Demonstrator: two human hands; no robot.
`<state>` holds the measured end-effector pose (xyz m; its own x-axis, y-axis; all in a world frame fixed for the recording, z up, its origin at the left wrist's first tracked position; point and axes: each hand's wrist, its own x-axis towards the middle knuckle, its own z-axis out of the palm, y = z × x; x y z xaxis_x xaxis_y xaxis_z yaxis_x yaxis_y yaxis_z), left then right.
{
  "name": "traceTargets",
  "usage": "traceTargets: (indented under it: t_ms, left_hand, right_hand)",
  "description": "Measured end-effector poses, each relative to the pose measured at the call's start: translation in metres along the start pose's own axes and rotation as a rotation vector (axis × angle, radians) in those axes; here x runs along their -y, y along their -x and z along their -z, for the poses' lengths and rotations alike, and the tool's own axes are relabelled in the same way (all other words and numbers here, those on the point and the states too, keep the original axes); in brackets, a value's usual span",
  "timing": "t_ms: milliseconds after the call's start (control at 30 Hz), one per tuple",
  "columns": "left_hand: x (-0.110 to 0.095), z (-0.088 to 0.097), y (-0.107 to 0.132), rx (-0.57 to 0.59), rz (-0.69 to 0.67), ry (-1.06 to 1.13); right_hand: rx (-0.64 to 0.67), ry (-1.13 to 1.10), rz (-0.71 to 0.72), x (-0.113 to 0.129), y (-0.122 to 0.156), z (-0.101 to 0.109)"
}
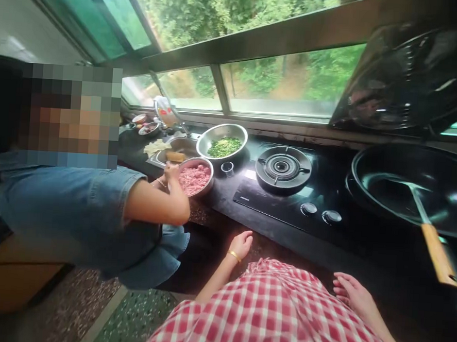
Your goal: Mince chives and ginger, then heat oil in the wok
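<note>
- Leftward of the burner (pixel 283 166), a co-worker (pixel 74 213), whose forearm partly blocks the meat.
- Right of it, wok (pixel 391 163) with spatula (pixel 440 251).
- Left of it, ground meat (pixel 193 180) and chopped greens (pixel 224 147), seemingly prepared, not yet combined.
- Nearer the wearer than it, left hand (pixel 241 244) loosely curled, right hand (pixel 350 292) half-spread; neither visibly holds anything.

Garment (pixel 266 312): red-and-white check. Bracelet (pixel 234 255): gold. Co-worker's shirt (pixel 74 213): faded blue. Minced meat (pixel 194 180): pink. Chopped greens (pixel 222 148): bright green, pale yellow atop. Cooktop (pixel 246 195): black. Burner knobs (pixel 308 209): silver. Wok (pixel 389 204): black. Spatula handle (pixel 438 253): honey-tan. Floor (pixel 134 320): green, speckled; brown, speckled, at left.
</note>
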<state>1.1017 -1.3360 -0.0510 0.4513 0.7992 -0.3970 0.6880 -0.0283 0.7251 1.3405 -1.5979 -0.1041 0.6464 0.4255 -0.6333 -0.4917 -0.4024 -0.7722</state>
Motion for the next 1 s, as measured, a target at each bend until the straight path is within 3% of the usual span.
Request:
traceTargets:
  t_ms: [233,400,500,633,733,833,900,1000]
  left_hand:
    - [0.008,-0.003,0.012,-0.062,-0.03,-0.069]
    - [0.015,-0.006,0.024,-0.098,0.009,-0.099]
    - [0.023,-0.009,0.043,-0.122,0.069,-0.092]
    - [0.046,-0.016,0.085,-0.178,0.175,-0.019]
    - [0.073,-0.012,0.124,-0.25,0.264,0.097]
    - [0.11,0.011,0.159,-0.315,0.364,0.261]
    - [0.146,0.035,0.182,-0.347,0.406,0.35]
    - [0.219,0.075,0.22,-0.436,0.417,0.449]
  right_hand:
    - [0.126,0.209,-0.054,0.025,0.0,-0.019]
    - [0.234,0.219,-0.039,0.019,-0.014,-0.025]
    - [0.302,0.221,-0.049,0.008,-0.028,-0.029]
    - [0.388,0.263,-0.07,-0.001,-0.037,-0.041]
    - [0.459,0.316,-0.05,0.0,-0.033,-0.06]
    - [0.5,0.343,0.004,0.0,-0.025,-0.087]
    - [0.501,0.344,0.026,-0.007,-0.019,-0.11]
    - [0.502,0.306,-0.004,-0.034,-0.006,-0.155]
